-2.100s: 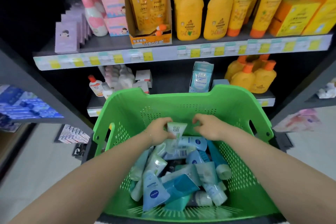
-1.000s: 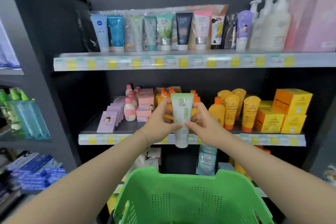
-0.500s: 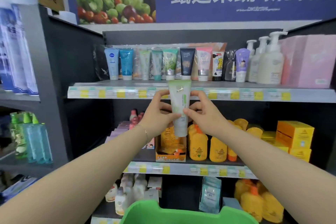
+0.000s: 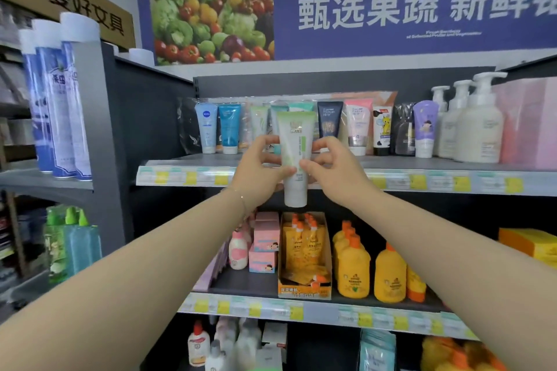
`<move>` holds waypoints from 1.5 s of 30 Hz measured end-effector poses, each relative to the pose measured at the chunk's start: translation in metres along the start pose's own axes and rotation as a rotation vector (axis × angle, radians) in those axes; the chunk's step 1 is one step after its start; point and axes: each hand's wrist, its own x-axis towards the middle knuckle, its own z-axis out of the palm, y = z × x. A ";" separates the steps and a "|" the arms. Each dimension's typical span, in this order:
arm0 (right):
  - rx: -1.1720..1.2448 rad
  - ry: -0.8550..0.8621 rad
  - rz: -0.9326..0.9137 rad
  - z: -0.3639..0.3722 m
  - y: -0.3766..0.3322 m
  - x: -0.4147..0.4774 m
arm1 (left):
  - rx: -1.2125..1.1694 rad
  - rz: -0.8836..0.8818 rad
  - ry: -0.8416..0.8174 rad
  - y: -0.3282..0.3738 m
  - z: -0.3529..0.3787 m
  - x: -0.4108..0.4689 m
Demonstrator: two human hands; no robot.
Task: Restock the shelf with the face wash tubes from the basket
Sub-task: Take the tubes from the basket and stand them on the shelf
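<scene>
Green-white tube [image 4: 294,141]: upright, cap down, raised before the top shelf [image 4: 422,163] edge.
Left hand [image 4: 259,173]: thumb and fingers curled round the tube's left side.
Right hand [image 4: 333,170]: fingertips pinching its right side.
Behind: row of standing tubes [image 4: 330,123]; pump bottles [image 4: 479,132] further right.

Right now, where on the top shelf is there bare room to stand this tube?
A bare strip of the top shelf runs before the tube row, behind the label rail, left and right of the held tube. The row, Nivea tube to pump bottles, stands packed; what lies behind the held tube is hidden.
</scene>
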 end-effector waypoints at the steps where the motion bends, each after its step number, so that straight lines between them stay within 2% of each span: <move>1: -0.004 0.002 -0.006 0.004 -0.004 0.007 | 0.001 0.004 0.012 0.001 -0.005 0.006; 17: -0.037 0.088 0.007 0.080 -0.025 0.135 | 0.005 0.051 -0.023 -0.016 -0.097 0.124; 27: -0.051 0.137 0.200 0.123 -0.001 0.222 | 0.183 -0.011 0.014 -0.063 -0.120 0.227; 32: 0.019 0.086 0.357 0.133 0.015 0.248 | 0.251 -0.052 0.063 -0.094 -0.115 0.264; 38: -0.123 0.022 0.550 0.140 0.034 0.273 | 0.292 -0.068 0.060 -0.121 -0.100 0.288; 45: -0.039 0.052 0.598 0.145 0.053 0.281 | 0.350 -0.061 0.044 -0.143 -0.090 0.297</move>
